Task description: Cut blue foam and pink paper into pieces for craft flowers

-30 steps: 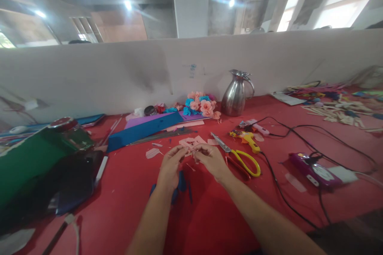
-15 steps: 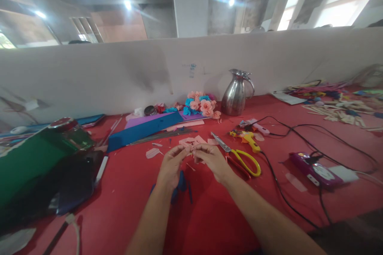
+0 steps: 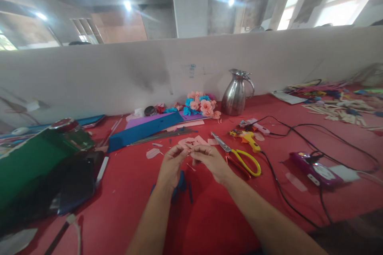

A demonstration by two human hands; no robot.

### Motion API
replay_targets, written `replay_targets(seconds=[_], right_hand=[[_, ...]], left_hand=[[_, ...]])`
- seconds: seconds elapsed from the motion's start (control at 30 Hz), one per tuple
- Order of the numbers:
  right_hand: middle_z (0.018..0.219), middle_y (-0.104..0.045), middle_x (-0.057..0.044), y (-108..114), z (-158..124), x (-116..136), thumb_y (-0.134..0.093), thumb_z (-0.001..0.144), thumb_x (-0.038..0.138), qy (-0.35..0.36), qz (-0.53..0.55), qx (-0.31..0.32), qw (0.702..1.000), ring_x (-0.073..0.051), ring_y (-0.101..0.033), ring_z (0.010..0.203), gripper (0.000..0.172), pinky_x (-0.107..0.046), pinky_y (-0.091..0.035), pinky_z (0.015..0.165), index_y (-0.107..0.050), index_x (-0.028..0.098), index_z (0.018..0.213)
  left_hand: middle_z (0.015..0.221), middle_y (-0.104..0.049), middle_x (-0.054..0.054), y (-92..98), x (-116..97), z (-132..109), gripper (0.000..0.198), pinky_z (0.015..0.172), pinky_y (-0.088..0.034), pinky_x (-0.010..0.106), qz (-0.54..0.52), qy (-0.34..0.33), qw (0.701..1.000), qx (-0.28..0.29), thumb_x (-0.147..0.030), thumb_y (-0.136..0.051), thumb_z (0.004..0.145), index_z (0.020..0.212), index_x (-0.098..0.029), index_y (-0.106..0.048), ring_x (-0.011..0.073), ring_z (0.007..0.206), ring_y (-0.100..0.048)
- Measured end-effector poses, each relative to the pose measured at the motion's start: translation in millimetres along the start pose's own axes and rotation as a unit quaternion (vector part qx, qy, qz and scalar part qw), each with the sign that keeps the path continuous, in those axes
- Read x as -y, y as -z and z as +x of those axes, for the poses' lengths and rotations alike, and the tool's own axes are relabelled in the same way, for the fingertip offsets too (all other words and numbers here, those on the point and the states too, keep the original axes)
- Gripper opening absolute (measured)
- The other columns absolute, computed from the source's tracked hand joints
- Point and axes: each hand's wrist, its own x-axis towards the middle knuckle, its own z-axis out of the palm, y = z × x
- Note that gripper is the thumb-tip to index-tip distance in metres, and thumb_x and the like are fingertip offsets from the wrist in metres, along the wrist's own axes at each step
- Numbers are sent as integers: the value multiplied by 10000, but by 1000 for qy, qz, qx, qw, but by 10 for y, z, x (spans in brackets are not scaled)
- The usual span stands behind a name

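Note:
My left hand (image 3: 170, 165) and my right hand (image 3: 212, 162) meet over the middle of the red table, thumbs and fingertips pinched together. Between them is a small pink paper piece (image 3: 189, 150), mostly covered by the fingers. Just behind lie pink paper cuttings (image 3: 200, 140), with a separate pink petal shape (image 3: 153, 153) to the left. Blue paper pieces (image 3: 182, 182) rest below my left wrist, partly hidden by it. Right of my right hand are scissors (image 3: 247, 163) with yellow and red handles, their blades pointing away from me.
A yellow glue gun (image 3: 250, 142) and a pink one (image 3: 259, 127) trail black cords to a purple power strip (image 3: 314, 171). Behind stand a steel jug (image 3: 235, 95) and pink and blue paper flowers (image 3: 206, 106). Blue paper (image 3: 146, 130), a jar (image 3: 73, 133) and a phone (image 3: 77, 185) lie left.
My fingertips have shifted slightly around the small pink piece, and my right fingers have moved a little to the left. Everything on the table stays in place.

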Motion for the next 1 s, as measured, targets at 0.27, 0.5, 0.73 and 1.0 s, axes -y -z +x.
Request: replay_targets(seconds=[0.27,0.5,0.73,1.0], right_hand=[[568,-585,25,-9,-9,-29,-548,792,324,93,-137,-20,986,-122,-523,532,157,-261,-420,579,-639,197,782],[777,-677,-20,-13,-30,-21,-595,780,329,140,-218,-60,964,-153,-575,679,143,-264,-430,611,-667,209,808],[721,-660,-8,-10,-38,-53,-534,831,309,136,-234,-49,961,-146,-552,641,184,-250,-401,579,-675,197,791],[747,-646,-13,-5,-9,-116,-516,851,367,124,-203,-21,971,-164,-572,711,200,-260,-416,617,-635,213,803]], left_hand=[[728,-654,17,9,1,-7,155,709,-432,224,16,4,1000,-12,-250,-787,574,655,-156,-694,119,714,-565],[710,-661,14,-15,-26,-22,165,695,-437,228,20,15,999,-20,-247,-798,551,659,-166,-704,122,699,-572],[733,-654,17,-37,-47,-45,136,736,-439,242,21,9,1000,-2,-238,-782,565,638,-172,-688,141,754,-583],[763,-645,17,-18,-31,-37,134,689,-440,238,20,3,1000,-1,-202,-766,573,571,-169,-635,154,790,-585]])
